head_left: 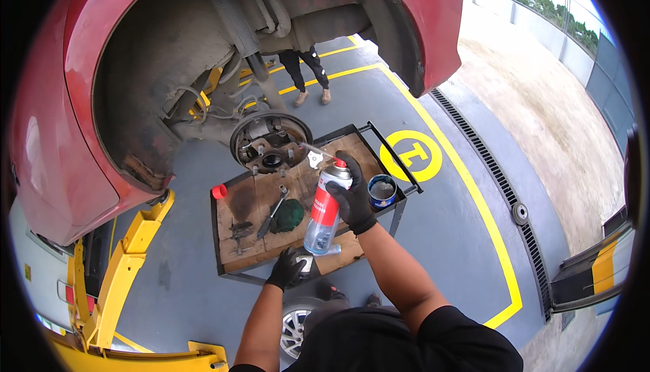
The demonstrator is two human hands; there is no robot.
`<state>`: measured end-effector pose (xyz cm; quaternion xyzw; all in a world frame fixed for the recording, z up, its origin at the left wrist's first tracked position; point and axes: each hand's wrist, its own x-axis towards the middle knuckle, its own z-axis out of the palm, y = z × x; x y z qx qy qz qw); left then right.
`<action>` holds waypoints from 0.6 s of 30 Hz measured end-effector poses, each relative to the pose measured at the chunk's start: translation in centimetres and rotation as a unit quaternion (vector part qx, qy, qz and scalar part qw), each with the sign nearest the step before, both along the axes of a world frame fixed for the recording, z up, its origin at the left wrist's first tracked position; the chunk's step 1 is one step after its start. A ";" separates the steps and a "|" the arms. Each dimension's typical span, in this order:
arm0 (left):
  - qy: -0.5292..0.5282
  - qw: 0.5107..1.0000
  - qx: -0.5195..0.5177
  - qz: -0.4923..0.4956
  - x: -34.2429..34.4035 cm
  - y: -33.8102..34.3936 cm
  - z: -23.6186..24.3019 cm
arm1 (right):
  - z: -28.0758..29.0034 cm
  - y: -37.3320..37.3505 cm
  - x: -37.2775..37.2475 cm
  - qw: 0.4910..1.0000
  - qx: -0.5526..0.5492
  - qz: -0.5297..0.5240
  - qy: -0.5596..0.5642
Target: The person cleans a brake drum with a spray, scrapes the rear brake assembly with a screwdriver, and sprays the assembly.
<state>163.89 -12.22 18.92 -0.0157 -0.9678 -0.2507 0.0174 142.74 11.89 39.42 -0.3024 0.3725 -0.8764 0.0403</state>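
My right hand (352,196), in a black glove, is wrapped round a red, white and blue spray can (323,209), with a finger at its red nozzle (340,162). The can leans slightly above the cart; its thin straw reaches left toward the exposed wheel hub and brake assembly (271,145). At the cart's near edge, my left hand (287,268), also gloved, has curled fingers at a dark object with a white patch (306,263), too hidden to name. On the cardboard-covered cart (237,260) lie a ratchet wrench (273,213), a dark green cloth (289,215) and a red cap (219,191).
A blue tin (382,191) stands at the cart's right side. Overhead hangs a raised red car (81,101), with a yellow lift arm (132,257) at left. Another person's legs (305,74) show beyond the hub. A drain grate (497,172) crosses the floor at right.
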 end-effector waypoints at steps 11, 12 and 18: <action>0.064 0.975 0.033 0.209 -3.8 0.1 5.4 | 8.2 -0.6 -0.9 0.948 0.156 -0.119 0.252; 0.155 0.955 0.063 0.243 -5.2 -0.4 7.7 | 8.1 -0.5 -0.9 0.956 0.151 -0.108 0.227; 0.502 0.839 0.023 0.210 -13.0 -0.1 27.9 | 9.1 0.8 -0.5 0.961 0.142 -0.097 0.215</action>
